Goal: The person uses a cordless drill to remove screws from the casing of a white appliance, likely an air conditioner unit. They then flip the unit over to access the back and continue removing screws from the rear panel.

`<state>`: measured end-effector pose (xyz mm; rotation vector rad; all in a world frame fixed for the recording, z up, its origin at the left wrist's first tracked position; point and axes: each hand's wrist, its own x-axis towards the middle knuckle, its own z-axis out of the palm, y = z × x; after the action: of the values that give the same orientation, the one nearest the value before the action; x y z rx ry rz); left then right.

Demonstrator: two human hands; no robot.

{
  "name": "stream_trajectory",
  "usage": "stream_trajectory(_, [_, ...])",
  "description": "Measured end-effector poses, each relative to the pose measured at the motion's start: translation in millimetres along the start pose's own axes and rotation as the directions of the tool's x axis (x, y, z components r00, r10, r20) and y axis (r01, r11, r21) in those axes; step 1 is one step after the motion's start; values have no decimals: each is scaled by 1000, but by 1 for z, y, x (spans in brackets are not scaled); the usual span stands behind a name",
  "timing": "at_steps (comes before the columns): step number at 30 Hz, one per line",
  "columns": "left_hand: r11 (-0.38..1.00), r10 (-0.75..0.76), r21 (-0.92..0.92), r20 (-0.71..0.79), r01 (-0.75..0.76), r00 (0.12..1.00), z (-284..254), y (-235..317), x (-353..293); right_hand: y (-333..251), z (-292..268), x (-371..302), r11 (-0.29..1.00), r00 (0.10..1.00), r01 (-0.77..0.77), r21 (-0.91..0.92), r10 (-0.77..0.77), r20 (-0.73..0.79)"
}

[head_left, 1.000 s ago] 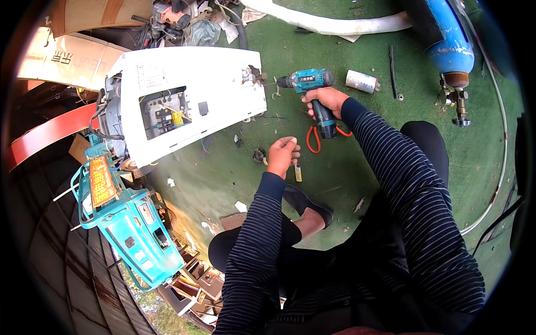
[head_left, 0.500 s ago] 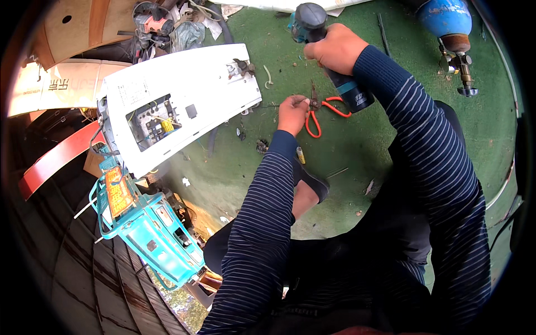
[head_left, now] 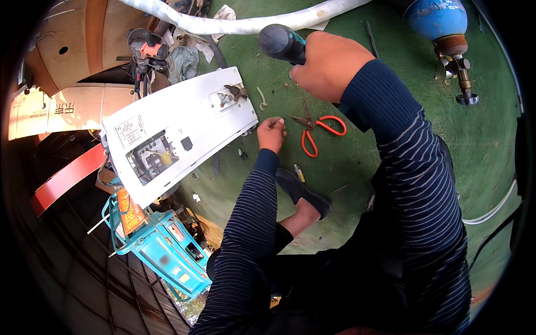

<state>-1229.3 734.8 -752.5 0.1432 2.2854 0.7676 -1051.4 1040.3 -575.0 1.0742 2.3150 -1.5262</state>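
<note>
My right hand [head_left: 333, 64] is wrapped round a teal and black cordless drill [head_left: 279, 43], raised above the green floor, its head pointing left. Its lower end is hidden behind my hand and sleeve. Low by the right end of a white metal panel [head_left: 192, 114], my left hand [head_left: 272, 135] is closed, thumb against fingers. Whatever lies in that pinch is too small to make out. Red-handled pliers [head_left: 310, 129] lie with handles spread just right of it. The panel has a cut-out showing wiring and terminals [head_left: 153, 158], and a dark fitting [head_left: 235, 91] near its right end.
A blue gas cylinder with a brass valve [head_left: 464, 78] lies at the far right. A teal machine [head_left: 173, 251] stands at the lower left, beside a red curved strip [head_left: 67, 178]. A power tool [head_left: 149, 47] and a white wrapped pipe [head_left: 251, 25] are at the back.
My left hand has drawn away leftward from the pliers. The drill has swung from upright to pointing left, still in my right hand. The view has shifted slightly.
</note>
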Motion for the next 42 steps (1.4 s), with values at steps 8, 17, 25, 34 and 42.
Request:
stream_trajectory(8, [953,193,-194,-205,-233,959,57,49,55,28,-6,20,969,974,227,93,-227,-13])
stream_trajectory(17, [938,347,118,-304,-327,887,108,88,56,26,14,29,922,961,273,273,-247,-124])
stream_trajectory(25, [939,336,198,-334,-283,881,95,76,59,20,24,29,868,952,307,390,-278,-130])
stream_trajectory(34, [706,-154,-705,-67,62,986,70,31,-15,6,46,14,879,995,67,473,-95,36])
stream_trajectory(42, [884,-34,-467,-37,12,999,-20,71,-118,10,73,19,976,995,96,194,-94,-20])
